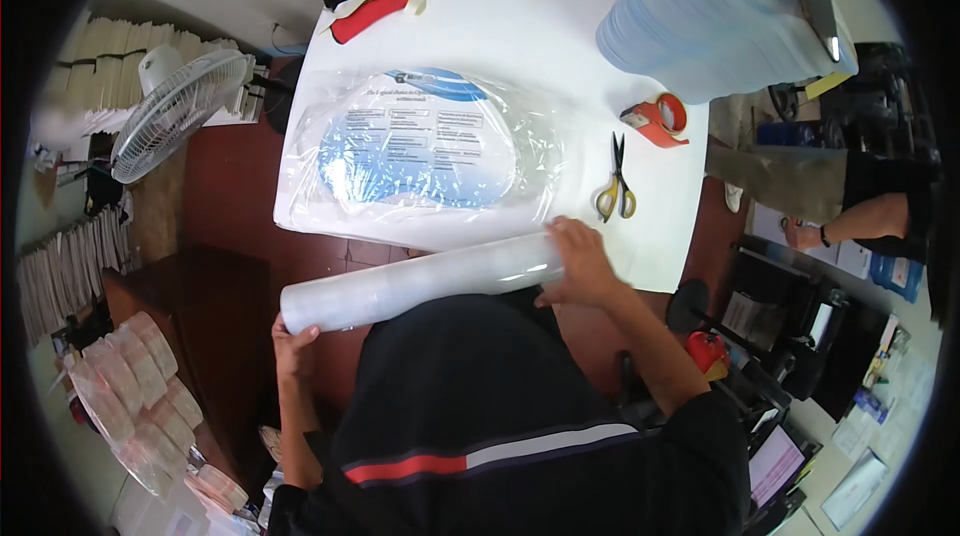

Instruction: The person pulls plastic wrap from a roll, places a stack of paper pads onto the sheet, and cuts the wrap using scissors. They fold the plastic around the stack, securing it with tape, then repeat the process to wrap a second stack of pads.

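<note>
One roll of clear film (420, 281), smooth, glossy and cylindrical, is lying crosswise just off the near edge of the desk (520, 16), in front of the person's torso. The left hand (295, 348) is gripping its left end, the thumb showing on the near side; the remaining fingers are mostly hiding behind the roll. The right hand (582, 264) is grasping the other end, its fingers spreading over the film and covering that end.

On the white, smooth desk, one flat package (415, 156) in crinkled, shiny plastic is occupying the near left; glare is obscuring some of its print. One pair of yellow-handled scissors (620, 184) is lying toward the right edge, with one red tape dispenser (660, 123) sitting just beyond. One ribbed, bluish translucent cylinder (700, 21) is standing at the far right corner, the frame cutting off its top. One black, red and cream bundle (375, 14) is resting at the far left corner, its contents being hard to identify.
</note>
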Motion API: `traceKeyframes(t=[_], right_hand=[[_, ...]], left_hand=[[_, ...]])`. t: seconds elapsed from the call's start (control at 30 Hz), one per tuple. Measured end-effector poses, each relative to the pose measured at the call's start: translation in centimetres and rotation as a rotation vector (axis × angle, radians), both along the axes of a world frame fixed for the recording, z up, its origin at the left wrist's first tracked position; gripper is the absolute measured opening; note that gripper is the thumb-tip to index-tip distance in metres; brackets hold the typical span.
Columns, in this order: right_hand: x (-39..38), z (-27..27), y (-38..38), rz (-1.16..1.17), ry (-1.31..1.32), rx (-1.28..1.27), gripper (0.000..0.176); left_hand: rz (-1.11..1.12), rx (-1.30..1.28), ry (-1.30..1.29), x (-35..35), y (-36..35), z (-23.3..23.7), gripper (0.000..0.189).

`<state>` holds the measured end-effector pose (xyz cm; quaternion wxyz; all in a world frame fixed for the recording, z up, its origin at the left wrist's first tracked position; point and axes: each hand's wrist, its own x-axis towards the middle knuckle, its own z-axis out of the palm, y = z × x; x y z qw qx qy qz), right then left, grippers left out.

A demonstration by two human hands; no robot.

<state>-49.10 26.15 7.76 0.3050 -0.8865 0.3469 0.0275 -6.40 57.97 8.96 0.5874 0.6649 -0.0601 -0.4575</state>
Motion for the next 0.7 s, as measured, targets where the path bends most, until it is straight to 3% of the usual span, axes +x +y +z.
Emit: traceKeyframes(t=[0.1, 0.2, 0.27, 0.33, 0.37, 0.47, 0.57, 0.63, 0.7], right_hand=[[-0.8, -2.7, 2.3, -0.087, -0.068, -0.117, 0.099], [-2.0, -2.4, 3.3, -0.162, -0.078, -0.148, 0.094], [-3.1, -0.1, 2.5, -0.109, -0.028, -0.090, 0.085], [-5.7, 0.3, 2.8, -0.184, -0.097, -0.070, 0.083], [-7.1, 0.6, 3.3, -0.220, -0.135, -0.055, 0.082], [-11.1, 2.0, 4.8, -0.506, -0.159, 0.043, 0.083], [-16.0, 1.0, 7.2, -0.636, -0.079, 0.049, 0.084], [-18.5, 1.1, 6.4, -0.723, -0.036, 0.065, 0.083], [-20.6, 2.0, 5.2, -0.836, 0.006, 0.101, 0.082]], left_hand=[[-0.017, -0.050, -0.135, -1.8, -2.1, 5.3, 0.060], [-0.225, -0.125, -0.370, -2.8, -6.4, 10.9, 0.077], [-0.371, -0.164, -0.503, -4.1, -10.9, 14.6, 0.075], [-0.438, -0.181, -0.587, -6.0, -15.8, 17.6, 0.062], [-0.459, -0.207, -0.707, -6.3, -17.5, 17.3, 0.060], [-0.485, -0.321, -0.653, -12.0, -26.0, 16.4, 0.049], [-0.640, -0.308, -0.626, -17.1, -35.7, 11.5, 0.059], [-0.814, -0.001, -0.610, -20.3, -41.2, 8.7, 0.064], [-0.857, 0.034, -0.631, -23.6, -45.2, 4.1, 0.058]])
